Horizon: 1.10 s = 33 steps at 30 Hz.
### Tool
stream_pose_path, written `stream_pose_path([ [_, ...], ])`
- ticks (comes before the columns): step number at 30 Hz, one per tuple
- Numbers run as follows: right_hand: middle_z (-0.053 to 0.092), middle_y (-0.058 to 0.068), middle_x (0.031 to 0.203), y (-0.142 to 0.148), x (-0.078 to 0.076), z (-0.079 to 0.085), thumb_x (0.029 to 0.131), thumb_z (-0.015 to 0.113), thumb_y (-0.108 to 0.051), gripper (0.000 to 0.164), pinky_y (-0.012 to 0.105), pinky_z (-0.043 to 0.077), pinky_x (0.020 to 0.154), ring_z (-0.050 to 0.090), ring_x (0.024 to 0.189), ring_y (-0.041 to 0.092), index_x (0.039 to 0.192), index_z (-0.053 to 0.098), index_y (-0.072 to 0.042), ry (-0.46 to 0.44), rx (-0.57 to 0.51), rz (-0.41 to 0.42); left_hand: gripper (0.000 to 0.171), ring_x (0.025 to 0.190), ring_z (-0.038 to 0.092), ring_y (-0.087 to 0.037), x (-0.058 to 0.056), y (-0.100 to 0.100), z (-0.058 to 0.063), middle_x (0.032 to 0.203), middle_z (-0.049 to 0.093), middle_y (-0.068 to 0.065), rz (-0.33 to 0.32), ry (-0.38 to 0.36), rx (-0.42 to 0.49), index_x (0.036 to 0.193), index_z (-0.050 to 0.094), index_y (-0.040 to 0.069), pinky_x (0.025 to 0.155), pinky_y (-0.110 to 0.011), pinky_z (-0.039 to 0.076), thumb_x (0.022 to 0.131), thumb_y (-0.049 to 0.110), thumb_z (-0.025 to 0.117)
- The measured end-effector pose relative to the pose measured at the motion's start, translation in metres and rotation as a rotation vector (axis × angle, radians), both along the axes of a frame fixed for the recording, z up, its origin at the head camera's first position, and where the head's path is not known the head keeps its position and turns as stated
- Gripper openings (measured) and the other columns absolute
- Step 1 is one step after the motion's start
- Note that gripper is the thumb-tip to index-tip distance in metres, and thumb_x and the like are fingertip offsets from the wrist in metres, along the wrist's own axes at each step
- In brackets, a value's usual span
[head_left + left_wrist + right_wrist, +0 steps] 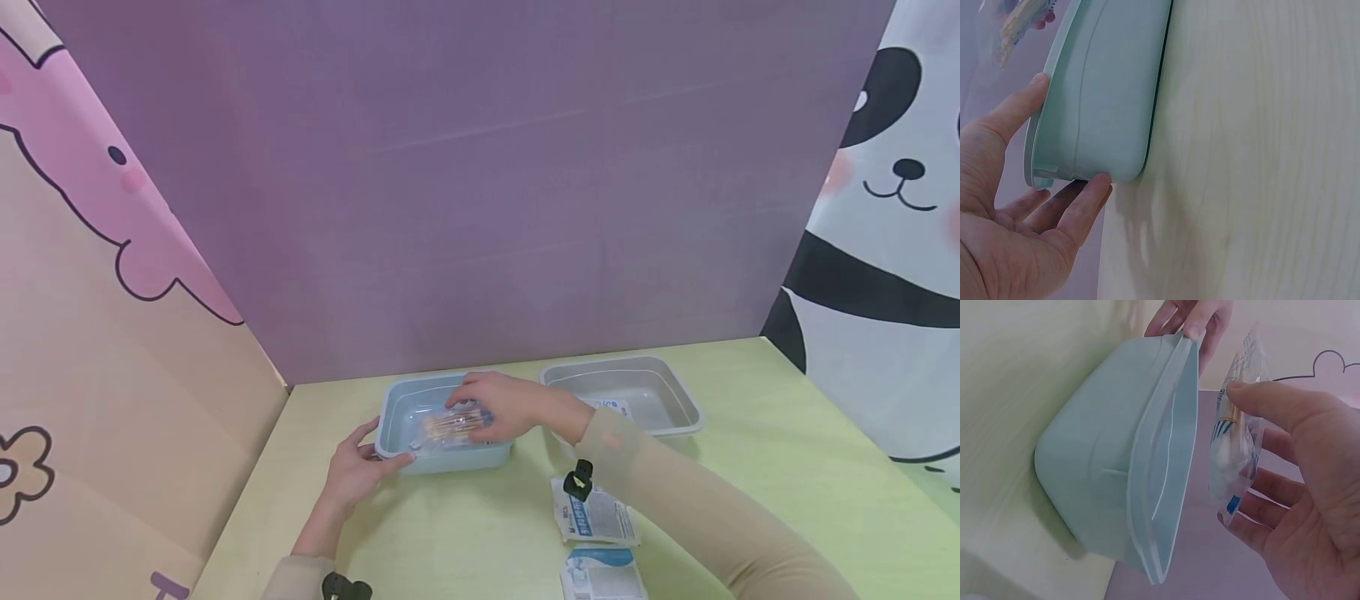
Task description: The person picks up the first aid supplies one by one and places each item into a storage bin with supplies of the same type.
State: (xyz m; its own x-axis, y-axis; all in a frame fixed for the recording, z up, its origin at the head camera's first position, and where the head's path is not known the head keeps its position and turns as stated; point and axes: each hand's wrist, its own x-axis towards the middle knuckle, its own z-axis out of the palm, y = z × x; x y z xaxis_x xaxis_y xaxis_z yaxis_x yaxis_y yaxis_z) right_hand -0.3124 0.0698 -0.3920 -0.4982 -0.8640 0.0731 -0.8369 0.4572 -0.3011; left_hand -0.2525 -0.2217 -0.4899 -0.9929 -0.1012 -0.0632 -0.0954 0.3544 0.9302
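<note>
A light blue plastic bin (459, 461) stands on the table. My left hand (356, 468) holds its near left corner; the left wrist view shows the thumb on the rim and fingers against the bin's end wall (1110, 94). Above the bin's opening, my right hand (501, 405) pinches a clear plastic bag of cotton swabs (450, 427) between thumb and fingers. Wooden sticks and white tips show through the bag (1227, 447) in the right wrist view, where it is apart from the rim. Part of the bin's inside is hidden behind the bag and hand.
To the right is a grey plastic bin (663, 392) holding a white and blue packet (613, 406), partly hidden by my right forearm. Two more white and blue packets, one farther (603, 518) and one nearer (603, 577), lie on the table. A purple wall (510, 208) rises behind.
</note>
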Motion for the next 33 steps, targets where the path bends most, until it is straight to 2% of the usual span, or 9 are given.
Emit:
stream_pose_path([
  [12,0.066,0.012,0.138,0.000,-0.007,-0.007,0.098,0.075,-0.022,0.048,0.045,0.053,0.110,0.064,0.124,0.028,0.142,0.064,-0.006,-0.003,0.003,-0.038,0.099,0.108,0.077,-0.029,0.000,0.000,0.001,0.129,0.073,-0.030,-0.011,0.002,0.016,0.161,0.042,0.006,0.085,-0.038,0.061,0.080,0.021,0.095],
  [17,0.066,0.011,0.139,0.001,-0.013,-0.014,0.098,0.074,-0.024,0.049,0.045,0.053,0.111,0.064,0.126,0.030,0.143,0.064,-0.008,-0.016,-0.004,-0.082,0.098,0.110,0.077,-0.031,0.001,0.000,0.000,0.130,0.071,-0.032,-0.014,0.013,0.016,0.161,0.041,0.003,0.085,-0.039,0.061,0.080,0.019,0.095],
  [33,0.070,0.011,0.136,-0.008,-0.019,-0.029,0.096,0.076,-0.024,0.048,0.045,0.053,0.111,0.065,0.124,0.029,0.140,0.066,-0.005,0.038,-0.033,-0.151,0.098,0.112,0.076,-0.034,0.002,-0.001,0.002,0.131,0.071,-0.033,-0.012,0.021,-0.005,0.161,0.041,0.002,0.086,-0.042,0.062,0.080,0.019,0.095],
])
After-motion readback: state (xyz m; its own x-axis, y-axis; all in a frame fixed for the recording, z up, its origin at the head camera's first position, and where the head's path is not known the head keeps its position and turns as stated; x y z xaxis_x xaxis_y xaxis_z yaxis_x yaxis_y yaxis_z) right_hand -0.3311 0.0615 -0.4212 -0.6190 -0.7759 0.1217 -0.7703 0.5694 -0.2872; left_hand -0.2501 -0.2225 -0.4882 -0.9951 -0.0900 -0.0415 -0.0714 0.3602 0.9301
